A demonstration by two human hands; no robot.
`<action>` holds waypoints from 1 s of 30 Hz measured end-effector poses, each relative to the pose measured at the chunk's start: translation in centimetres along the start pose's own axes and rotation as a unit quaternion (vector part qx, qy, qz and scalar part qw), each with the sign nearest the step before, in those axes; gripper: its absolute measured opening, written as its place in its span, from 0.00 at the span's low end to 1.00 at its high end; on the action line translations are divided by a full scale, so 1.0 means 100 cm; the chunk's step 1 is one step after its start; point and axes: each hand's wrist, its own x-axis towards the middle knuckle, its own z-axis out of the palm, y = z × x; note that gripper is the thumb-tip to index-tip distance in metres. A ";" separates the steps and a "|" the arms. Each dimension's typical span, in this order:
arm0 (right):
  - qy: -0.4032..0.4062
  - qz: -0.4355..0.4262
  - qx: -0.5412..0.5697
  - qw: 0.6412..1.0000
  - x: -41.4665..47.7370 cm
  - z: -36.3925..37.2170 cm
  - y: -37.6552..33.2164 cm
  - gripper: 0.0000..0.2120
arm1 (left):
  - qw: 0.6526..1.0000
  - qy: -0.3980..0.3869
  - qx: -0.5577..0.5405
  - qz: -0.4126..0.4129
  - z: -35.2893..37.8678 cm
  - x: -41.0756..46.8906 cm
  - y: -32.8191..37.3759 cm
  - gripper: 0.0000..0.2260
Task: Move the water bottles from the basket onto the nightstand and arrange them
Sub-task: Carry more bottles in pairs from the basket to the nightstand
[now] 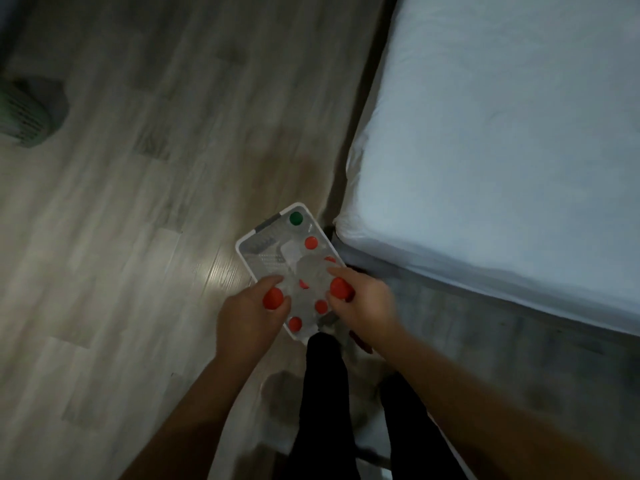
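Far left: green slatted thing point(24, 112), cut off by the frame edge and blurred; cannot tell what it is. Wood floor point(138, 202), dim.

Left hand point(246, 317): fingers and thumb curled round the neck of the left bottle point(273, 298), red cap up, over the basket's near-left rim.

Basket point(242, 244): white, on the floor just beside the bed corner. Inside are upright clear bottles. One green cap point(296, 218) sits in the far corner, with red caps point(310, 243) through the rest; one is half hidden behind the right fingers. Bottle bodies are smeared and hard to separate.

Right hand point(367, 306): fingers pinch the right bottle point(341, 289) under its red cap, over the basket's right side.

Black legs point(325, 393) hide the basket's near end. Bed point(502, 133): white sheet, cut off at right.
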 end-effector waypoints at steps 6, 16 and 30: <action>0.116 0.024 0.060 0.991 -0.104 -0.067 0.034 0.17 | 0.995 -0.044 0.010 0.087 0.006 -0.060 0.072 0.13; 0.262 0.152 0.112 0.946 -0.294 -0.134 0.183 0.20 | 0.967 -0.132 0.008 0.218 0.110 -0.186 0.210 0.08; 0.461 0.267 0.256 0.807 -0.502 -0.174 0.339 0.12 | 0.864 -0.276 0.046 0.418 0.255 -0.342 0.370 0.11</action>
